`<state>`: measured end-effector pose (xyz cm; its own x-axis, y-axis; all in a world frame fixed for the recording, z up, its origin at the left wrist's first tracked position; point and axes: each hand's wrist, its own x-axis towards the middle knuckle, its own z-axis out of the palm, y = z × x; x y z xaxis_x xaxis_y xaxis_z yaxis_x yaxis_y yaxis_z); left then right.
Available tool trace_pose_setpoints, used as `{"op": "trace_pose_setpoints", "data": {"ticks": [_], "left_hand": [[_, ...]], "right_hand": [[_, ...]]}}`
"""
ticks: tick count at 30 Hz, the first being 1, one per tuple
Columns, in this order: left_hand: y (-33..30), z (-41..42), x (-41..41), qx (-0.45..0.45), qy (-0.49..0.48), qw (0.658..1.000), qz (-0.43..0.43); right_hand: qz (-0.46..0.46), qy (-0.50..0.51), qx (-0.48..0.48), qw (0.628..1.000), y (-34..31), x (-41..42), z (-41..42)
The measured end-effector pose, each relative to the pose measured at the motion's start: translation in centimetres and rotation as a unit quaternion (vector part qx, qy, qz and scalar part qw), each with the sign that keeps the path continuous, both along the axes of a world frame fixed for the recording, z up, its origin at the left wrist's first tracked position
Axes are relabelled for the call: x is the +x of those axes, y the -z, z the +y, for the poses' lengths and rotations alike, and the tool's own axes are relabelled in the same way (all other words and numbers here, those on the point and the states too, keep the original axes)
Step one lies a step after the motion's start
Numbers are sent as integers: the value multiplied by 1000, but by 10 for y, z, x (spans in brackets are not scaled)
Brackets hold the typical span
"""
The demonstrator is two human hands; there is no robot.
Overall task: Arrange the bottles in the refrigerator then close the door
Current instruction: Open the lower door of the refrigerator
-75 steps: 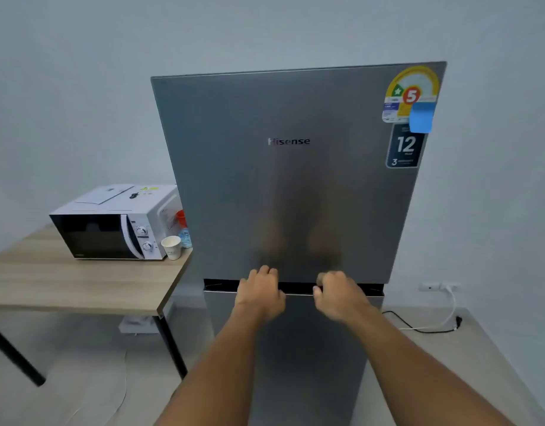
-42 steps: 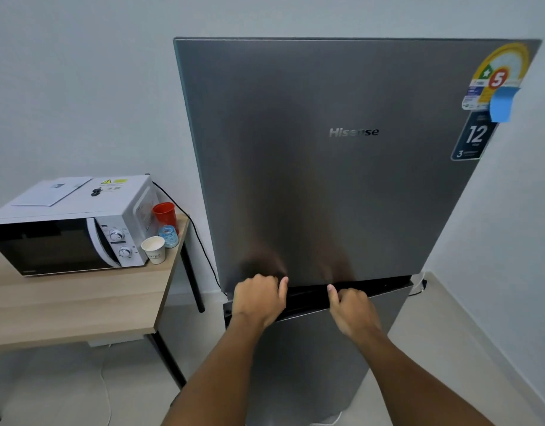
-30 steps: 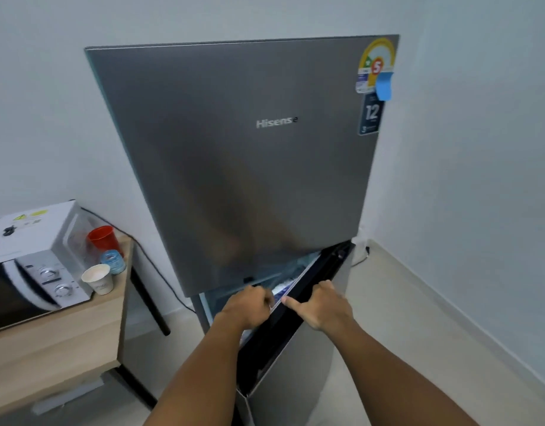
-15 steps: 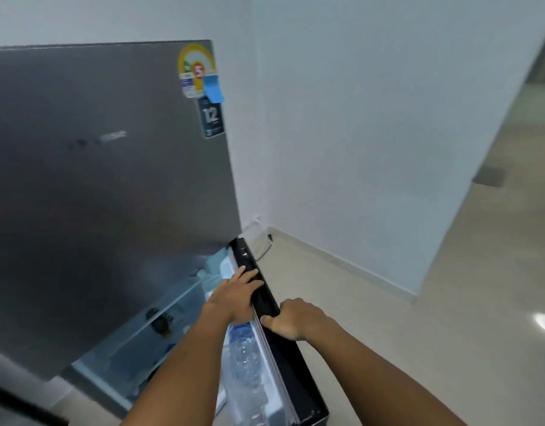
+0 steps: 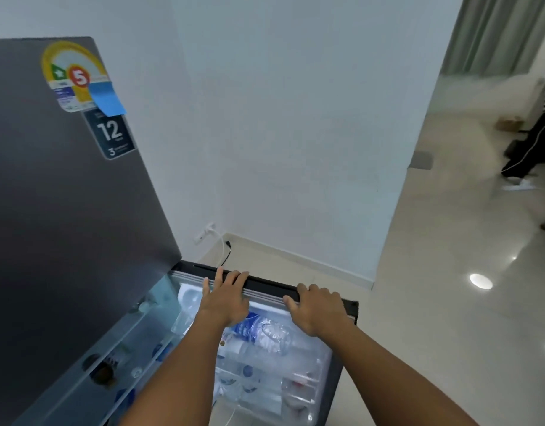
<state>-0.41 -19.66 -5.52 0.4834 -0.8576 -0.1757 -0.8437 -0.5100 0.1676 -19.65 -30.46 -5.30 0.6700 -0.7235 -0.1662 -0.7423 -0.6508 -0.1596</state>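
The grey refrigerator (image 5: 65, 210) fills the left side, its upper door closed. Its lower door (image 5: 265, 285) is swung wide open to the right. My left hand (image 5: 225, 298) and my right hand (image 5: 315, 309) both grip the top edge of that door, fingers curled over it. Below my hands, the door's inner racks hold several clear plastic water bottles (image 5: 265, 333) with blue labels, lying at odd angles. The open compartment (image 5: 132, 348) shows glass shelves with a few small dark items, too blurred to name.
A white wall corner (image 5: 280, 149) stands just behind the open door, with a socket and cable (image 5: 215, 238) at its foot. Glossy tiled floor (image 5: 449, 272) stretches to the right. A person in dark trousers (image 5: 529, 149) stands at the far right.
The lower door has swung from closed to wide open with both hands on its top edge. My view has turned right, away from the table and microwave.
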Motion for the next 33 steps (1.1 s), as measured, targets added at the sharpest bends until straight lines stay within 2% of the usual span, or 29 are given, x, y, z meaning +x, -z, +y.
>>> {"op": "trace_pose_setpoints", "data": {"ticks": [4,13,26,33], "left_hand": [[4,-25,0,-34,-24,999,-2],[11,-54,1,-58,-73,996,-1],[3,-88,7,-21,-118,993,-25],[21,-77,2,-73,-117,990,-27]], "right_hand": [[-44,-1,-68,997,9,-6,-36],[-83,-19,-79,993,17,12,-87],[-111,-42,-75,990,20,33,-128],[-118,-47,-94,988,27,33,-130]]}}
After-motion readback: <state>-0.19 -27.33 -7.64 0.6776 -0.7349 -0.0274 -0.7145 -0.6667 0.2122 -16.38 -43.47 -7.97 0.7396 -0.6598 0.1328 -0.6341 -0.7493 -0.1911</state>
